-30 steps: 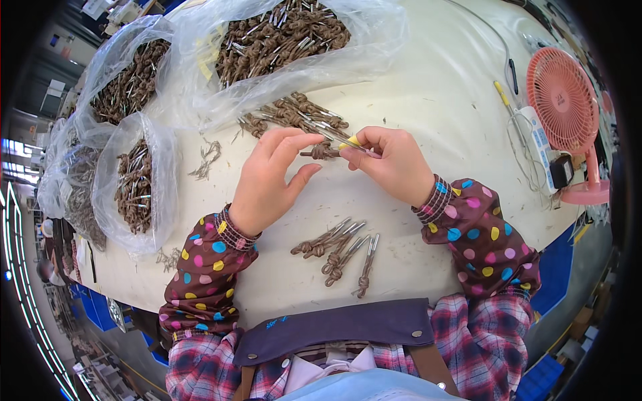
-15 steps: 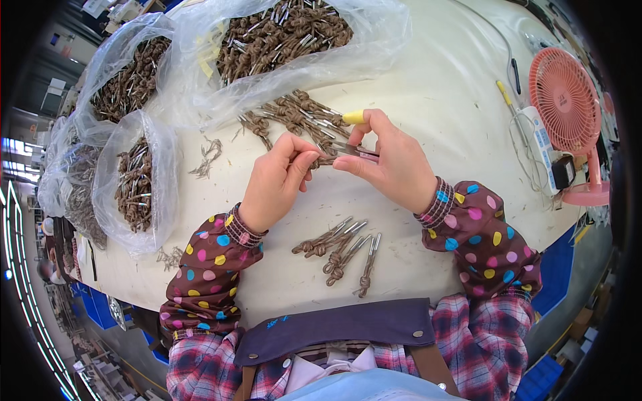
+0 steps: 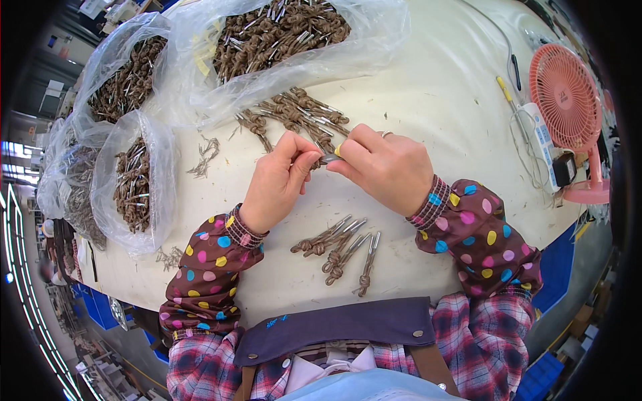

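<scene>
My left hand (image 3: 273, 180) pinches a brown knotted cord (image 3: 316, 164), mostly hidden by the fingers. Closed around small metal thread snips (image 3: 329, 159), my right hand (image 3: 391, 168) holds the blades against the cord's end by the left fingertips. A yellow cover sits on one right fingertip. Just beyond both hands lies a loose pile of brown knotted cords with silver metal tips (image 3: 292, 115). Several more such cords (image 3: 336, 259) lie nearer to me, below the hands, their tips pointing away to the upper right.
Clear plastic bags hold many knotted cords: a large bag (image 3: 374, 47) at the far side and smaller ones (image 3: 167, 157) at the left. Thread scraps (image 3: 206, 158) lie beside them. At the right stand a pink fan (image 3: 565, 100), a white power strip (image 3: 540, 144) and a yellow-tipped tool (image 3: 504, 90).
My right hand has turned and its fingers have curled closed around the snips, whose blades have moved left to the cord's end. My left hand has hardly moved.
</scene>
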`<state>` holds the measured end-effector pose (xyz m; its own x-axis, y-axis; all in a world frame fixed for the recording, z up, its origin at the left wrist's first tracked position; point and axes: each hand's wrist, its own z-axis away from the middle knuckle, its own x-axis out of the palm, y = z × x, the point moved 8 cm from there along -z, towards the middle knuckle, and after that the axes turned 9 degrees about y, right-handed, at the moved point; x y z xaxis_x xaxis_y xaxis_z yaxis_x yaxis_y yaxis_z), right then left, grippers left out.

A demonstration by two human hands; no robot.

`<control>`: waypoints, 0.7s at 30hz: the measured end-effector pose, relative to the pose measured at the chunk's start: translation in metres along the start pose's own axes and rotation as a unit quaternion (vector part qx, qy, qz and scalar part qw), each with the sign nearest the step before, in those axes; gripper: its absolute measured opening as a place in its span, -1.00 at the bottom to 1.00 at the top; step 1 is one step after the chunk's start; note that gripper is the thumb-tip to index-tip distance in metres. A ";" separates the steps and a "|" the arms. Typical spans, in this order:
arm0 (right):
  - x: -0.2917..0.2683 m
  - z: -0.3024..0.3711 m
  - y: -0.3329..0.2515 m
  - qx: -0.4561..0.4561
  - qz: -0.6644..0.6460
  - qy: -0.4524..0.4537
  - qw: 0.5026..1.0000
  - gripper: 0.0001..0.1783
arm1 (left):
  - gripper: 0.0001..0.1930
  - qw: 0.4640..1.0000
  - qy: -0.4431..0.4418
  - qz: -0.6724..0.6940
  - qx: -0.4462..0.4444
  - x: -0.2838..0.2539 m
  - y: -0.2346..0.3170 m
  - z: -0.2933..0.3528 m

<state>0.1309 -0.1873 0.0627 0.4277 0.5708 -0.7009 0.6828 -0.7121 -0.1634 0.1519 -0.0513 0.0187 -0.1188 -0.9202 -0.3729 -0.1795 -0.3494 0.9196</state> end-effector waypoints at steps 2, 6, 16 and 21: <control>-0.001 0.000 -0.003 -0.026 0.014 0.002 1.000 -0.70 | -0.92 1.000 -0.003 -0.007 0.006 0.001 0.001 0.000; -0.004 -0.001 -0.009 -0.060 0.027 0.017 0.998 -0.70 | -0.92 1.000 -0.005 -0.009 0.014 0.002 -0.001 0.000; 0.022 0.010 0.056 0.302 -0.265 -0.057 0.914 -0.69 | -0.95 0.992 -0.014 0.121 -0.015 0.003 -0.008 -0.001; 0.051 0.029 0.053 0.417 -0.464 -0.150 0.767 -0.61 | -0.88 0.990 -0.003 0.122 0.067 0.003 -0.006 0.000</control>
<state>0.1718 -0.2076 -0.0013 -0.2544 0.9595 -0.1213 -0.0595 -0.1407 -0.9883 0.1530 -0.0523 0.0121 -0.1803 -0.9731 -0.1435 -0.2728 -0.0907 0.9578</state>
